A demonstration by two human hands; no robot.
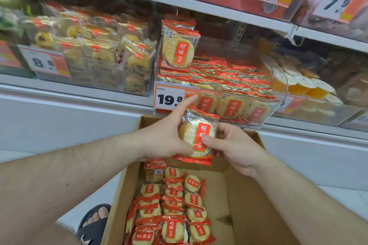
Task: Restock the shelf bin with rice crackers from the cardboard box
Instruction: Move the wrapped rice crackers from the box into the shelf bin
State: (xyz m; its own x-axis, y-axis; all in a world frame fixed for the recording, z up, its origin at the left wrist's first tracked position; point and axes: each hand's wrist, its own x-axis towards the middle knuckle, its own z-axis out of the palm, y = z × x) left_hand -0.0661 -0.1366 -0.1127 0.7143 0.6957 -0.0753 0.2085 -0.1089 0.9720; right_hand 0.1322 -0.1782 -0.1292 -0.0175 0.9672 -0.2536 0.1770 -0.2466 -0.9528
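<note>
To the left of our fingers, a clear bin of yellow pastries [103, 49] sat on the shelf [75, 90], with a price tag [42, 62] reading 8.8 on its front. Our left hand [165, 137] gripped a small stack of rice cracker packets [197, 137] from the left side, its thumb across the lower edge and its index finger stretched up toward the 19.8 price tag [171, 98]. Our right hand [233, 145] pinched the same stack from the right, thumb pressed on the red label and the other fingers curled behind the wrapper. Both hands held the stack above the far end of the cardboard box [249, 205], just in front of the shelf bin [274, 113]. Below our fingers, more cracker packets [173, 211] lay in rows along the left side of the box, and the right side showed bare cardboard. Above and beyond our fingers, the shelf bin held crackers stacked flat, with one pile standing upright at its back left. To the right of our fingers, a bin of orange jelly cups [306, 85] stood on the same shelf. A sandalled foot [95, 221] showed on the floor to the left of the box.
</note>
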